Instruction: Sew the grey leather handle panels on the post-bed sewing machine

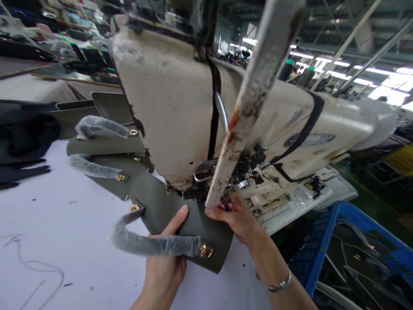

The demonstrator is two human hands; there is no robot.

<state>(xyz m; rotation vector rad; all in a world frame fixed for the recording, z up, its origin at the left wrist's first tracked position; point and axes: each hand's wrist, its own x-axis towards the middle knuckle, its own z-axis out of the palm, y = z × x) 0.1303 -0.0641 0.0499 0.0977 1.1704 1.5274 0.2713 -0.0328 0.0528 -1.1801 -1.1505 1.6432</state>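
Head camera view of a workshop bench: a person's left hand (164, 258) clamps a grey-green bag panel (167, 206) from below, thumb (180, 215) pressed flat on its upper face and fingers wrapped under the lower edge. The panel curves up from the white table (64, 249) to the underside of a worn cream sewing machine (180, 99), its far edge tucked beneath the machine's head. A handle (151, 244) sleeved in clear plastic arcs across the panel's near side, fixed by a gold clasp (206, 251) just right of the left hand.

The right hand (237, 217) sits at the panel's top right edge, directly under the machine's dark needle area, fingers curled close together. Whether they pinch the panel or only rest against it cannot be told. A silver bracelet (279, 284) circles that wrist.

A chipped, rust-marked white bar (254, 86) slants across the foreground. Behind the panel lies a stack of matching panels (106, 150) with wrapped handles. Dark fabric (22, 137) lies at far left, and a blue crate (325, 232) of cut pieces stands at lower right.
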